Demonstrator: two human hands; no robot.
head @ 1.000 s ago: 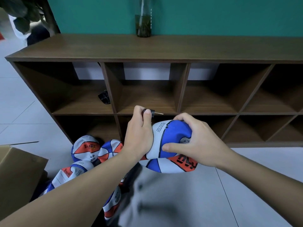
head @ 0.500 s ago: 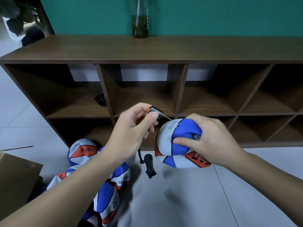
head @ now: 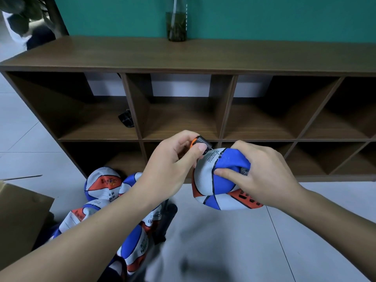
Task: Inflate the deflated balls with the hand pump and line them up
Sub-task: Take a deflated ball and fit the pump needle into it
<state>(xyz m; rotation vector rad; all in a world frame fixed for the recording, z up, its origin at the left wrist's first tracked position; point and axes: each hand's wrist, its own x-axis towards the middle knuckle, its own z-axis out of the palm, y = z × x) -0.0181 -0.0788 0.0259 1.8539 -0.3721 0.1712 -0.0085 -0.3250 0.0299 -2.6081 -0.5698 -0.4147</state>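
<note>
Cardboard box [head: 18, 218]: far left of the left grip, on the floor.
Spare deflated balls [head: 105, 186]: heaped on the floor below and left of the left grip; limp.
Left hand [head: 173, 161]: grip narrow, pinching the pump nozzle [head: 200, 141]; needle [head: 215, 152] tip at the valve.
Held deflated ball [head: 213, 180]: just right of the left grip; soft and light, likely to buckle under needle pressure.
Right hand [head: 262, 176]: grip clamped on the ball's right side. Judgement: hold close beside the valve to brace it.
</note>
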